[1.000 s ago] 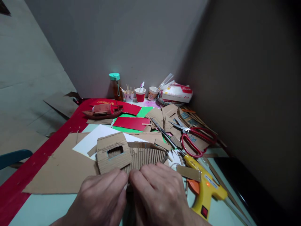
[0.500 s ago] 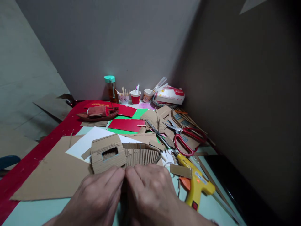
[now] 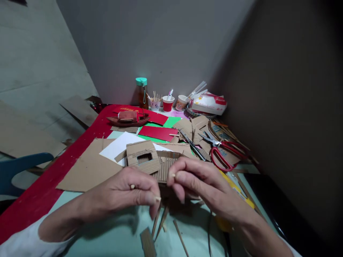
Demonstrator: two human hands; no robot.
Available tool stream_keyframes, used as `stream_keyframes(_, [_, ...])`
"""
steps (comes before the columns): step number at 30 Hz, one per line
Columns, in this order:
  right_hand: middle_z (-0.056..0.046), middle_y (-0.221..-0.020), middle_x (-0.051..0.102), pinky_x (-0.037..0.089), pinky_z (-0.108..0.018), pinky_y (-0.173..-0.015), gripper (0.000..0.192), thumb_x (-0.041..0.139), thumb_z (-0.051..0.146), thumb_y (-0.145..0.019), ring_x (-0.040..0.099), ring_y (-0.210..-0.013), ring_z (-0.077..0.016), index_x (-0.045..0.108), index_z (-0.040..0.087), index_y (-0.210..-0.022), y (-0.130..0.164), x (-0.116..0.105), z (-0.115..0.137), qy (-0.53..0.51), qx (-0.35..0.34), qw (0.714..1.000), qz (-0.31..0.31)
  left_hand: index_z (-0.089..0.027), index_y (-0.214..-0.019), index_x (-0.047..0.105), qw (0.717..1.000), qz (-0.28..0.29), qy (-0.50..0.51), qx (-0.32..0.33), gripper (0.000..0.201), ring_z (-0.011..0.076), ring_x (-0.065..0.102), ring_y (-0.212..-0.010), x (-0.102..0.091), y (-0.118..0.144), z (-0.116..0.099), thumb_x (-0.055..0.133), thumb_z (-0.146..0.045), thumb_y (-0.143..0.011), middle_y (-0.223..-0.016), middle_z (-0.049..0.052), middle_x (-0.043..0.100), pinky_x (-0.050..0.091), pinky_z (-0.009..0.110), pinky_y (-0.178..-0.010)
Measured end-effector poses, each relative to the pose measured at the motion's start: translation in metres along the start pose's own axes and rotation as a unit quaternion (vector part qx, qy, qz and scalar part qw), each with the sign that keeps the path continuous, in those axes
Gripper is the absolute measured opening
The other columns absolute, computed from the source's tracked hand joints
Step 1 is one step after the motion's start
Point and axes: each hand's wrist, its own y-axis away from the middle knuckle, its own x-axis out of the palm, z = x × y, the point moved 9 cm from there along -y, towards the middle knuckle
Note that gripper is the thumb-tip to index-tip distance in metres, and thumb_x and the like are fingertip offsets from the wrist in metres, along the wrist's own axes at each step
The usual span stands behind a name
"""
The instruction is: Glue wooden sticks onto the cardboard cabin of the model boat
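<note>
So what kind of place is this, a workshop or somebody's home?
Probably a home craft corner: a table against a wall, strewn with cardboard scraps, red-handled scissors, a small cardboard model house and cups of sticks.

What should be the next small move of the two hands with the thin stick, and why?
Probably bring the thin stick forward to the ribbed cardboard deck and lay it along the strips. The left hand pinches the stick at its fingertips, the right hand hovers close beside it, and the deck lies just beyond both hands, next to the cardboard cabin. More strips lie loose below.
</note>
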Motion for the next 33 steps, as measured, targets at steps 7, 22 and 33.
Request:
stream_keyframes(7, [0.006, -0.075, 0.057, 0.041, -0.020, -0.063, 0.005, 0.062, 0.024, -0.100, 0.051, -0.067, -0.0101, 0.060, 0.023, -0.096, 0.006, 0.010, 0.004, 0.280, -0.057, 0.958, -0.032, -0.019, -0.064, 0.068, 0.996, -0.037, -0.014, -0.074, 0.040, 0.0134, 0.039, -0.059, 0.001, 0.003, 0.015, 0.057, -0.040, -0.096, -0.061, -0.004, 0.049, 0.034, 0.026, -0.061])
stream_keyframes(22, [0.007, -0.065, 0.051, 0.033, -0.021, -0.047, 0.009, 0.054, 0.014, -0.099, 0.042, -0.050, -0.0068, 0.060, 0.019, -0.094, 0.007, 0.009, 0.012, 0.364, -0.173, 0.907, -0.120, -0.021, -0.069, 0.058, 0.984, -0.077, -0.117, -0.115, 0.037, 0.0147, 0.049, -0.068, -0.014, 0.008, 0.022, 0.049, -0.040, -0.099, -0.067, -0.005, 0.053, 0.033, 0.026, -0.065])
stream_keyframes(33, [0.004, -0.071, 0.060, 0.039, -0.020, -0.054, 0.012, 0.055, 0.013, -0.100, 0.053, -0.057, -0.0080, 0.065, 0.017, -0.094, -0.001, 0.003, 0.003, 0.365, -0.176, 0.905, -0.128, -0.021, -0.067, 0.059, 0.967, -0.166, -0.153, -0.118, 0.040, 0.0161, 0.046, -0.062, -0.048, 0.021, 0.021, 0.059, -0.053, -0.091, -0.064, -0.003, 0.053, 0.029, 0.028, -0.056])
